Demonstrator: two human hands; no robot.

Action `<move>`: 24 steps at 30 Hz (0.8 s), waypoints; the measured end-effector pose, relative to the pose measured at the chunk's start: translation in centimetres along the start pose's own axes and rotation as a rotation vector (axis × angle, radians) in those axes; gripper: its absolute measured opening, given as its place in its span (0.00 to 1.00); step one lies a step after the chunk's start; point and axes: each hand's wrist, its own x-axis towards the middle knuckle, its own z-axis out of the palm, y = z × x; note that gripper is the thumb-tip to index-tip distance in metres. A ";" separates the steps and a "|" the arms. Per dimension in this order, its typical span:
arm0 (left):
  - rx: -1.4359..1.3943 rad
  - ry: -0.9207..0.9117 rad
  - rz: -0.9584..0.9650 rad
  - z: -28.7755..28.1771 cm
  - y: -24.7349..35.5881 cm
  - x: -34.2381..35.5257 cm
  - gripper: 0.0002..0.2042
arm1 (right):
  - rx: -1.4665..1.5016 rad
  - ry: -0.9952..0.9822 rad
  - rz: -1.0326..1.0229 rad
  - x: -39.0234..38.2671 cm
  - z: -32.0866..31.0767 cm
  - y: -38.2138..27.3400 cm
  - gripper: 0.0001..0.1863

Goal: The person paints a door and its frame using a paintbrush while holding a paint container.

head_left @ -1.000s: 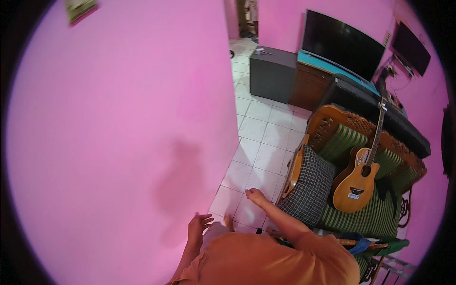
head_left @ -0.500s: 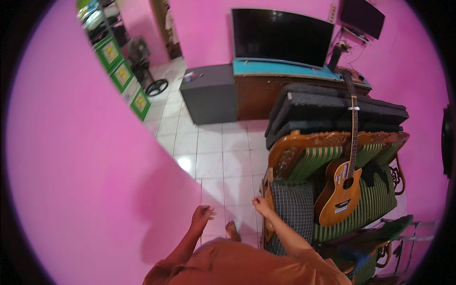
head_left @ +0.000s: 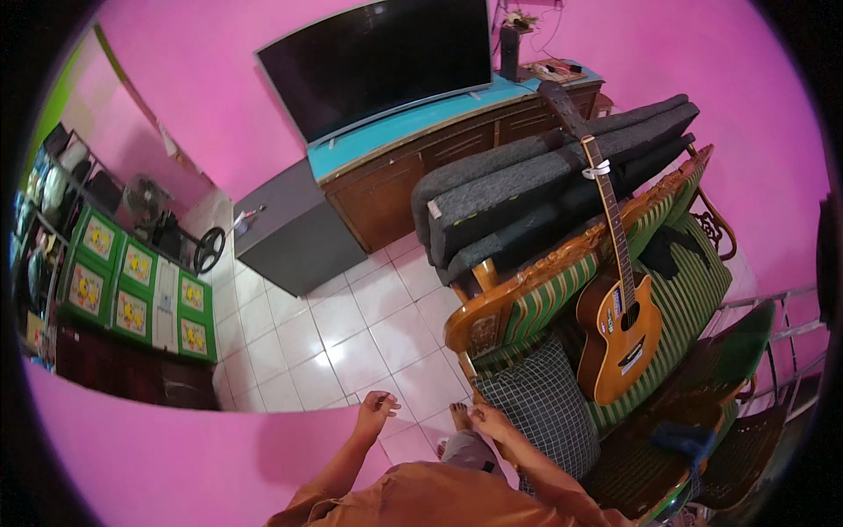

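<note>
My left hand (head_left: 378,408) is held out over the tiled floor with its fingers loosely bent and apart, holding nothing. Just left of the wooden sofa, my right hand (head_left: 488,420) hangs with its fingers curled in, and nothing shows in it. It is nearest to a dark checked cushion (head_left: 543,413) at the sofa's end. An acoustic guitar (head_left: 625,347) leans upright on the green striped sofa seat (head_left: 669,364), its neck passing over the carved backrest. My bare foot (head_left: 459,416) shows on the floor between the hands.
A pink wall edge (head_left: 263,443) curves close by on my left. Ahead stand a grey cabinet (head_left: 303,241) and a blue-topped wooden cabinet (head_left: 386,206) bearing a large television (head_left: 386,66). Grey cushions (head_left: 509,198) are stacked behind the sofa. Beyond the wall are green drawers (head_left: 132,285) and a fan (head_left: 147,198).
The view has swung left and moved forward, bringing the drawers and shelving into fuller sight. My right hand has come closer to the checked cushion; the left stays over the floor.
</note>
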 end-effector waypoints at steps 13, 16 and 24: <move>0.048 0.298 -0.172 -14.2 0.2 16.5 0.21 | -0.059 -0.029 -0.109 9.0 0.2 -15.6 0.22; -0.122 0.333 -0.185 -17.4 1.8 23.1 0.24 | 0.095 0.032 -0.138 12.1 1.0 -19.5 0.16; -0.078 0.530 0.122 -30.5 6.8 38.1 0.13 | 0.218 0.030 -0.063 23.2 3.2 -28.3 0.16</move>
